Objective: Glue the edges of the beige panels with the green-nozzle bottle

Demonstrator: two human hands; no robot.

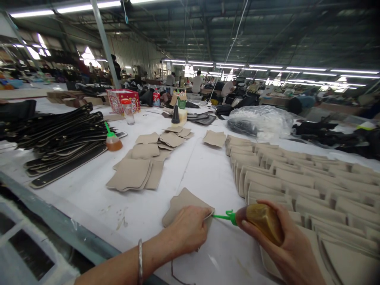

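A beige leather-like piece [184, 202] lies on the white table in front of me. My left hand [190, 229], with a silver bracelet at the wrist, is closed on its right edge. In my right hand [282, 237] is a squeeze bottle [261, 221] of amber liquid, tipped on its side. Its thin green nozzle points left and reaches the edge of the piece beside my left fingers. Many similar beige pieces [291, 178] stand in overlapping rows at the right. Loose stacks of them [130, 174] lie beyond my left hand.
Black strips [65, 138] are piled at the left, near a second green-tipped bottle [113, 142]. Farther back are a red box [123, 101], a clear jar [128, 113], a black cone [175, 114] and a plastic bag [261, 120]. People sit in the distance.
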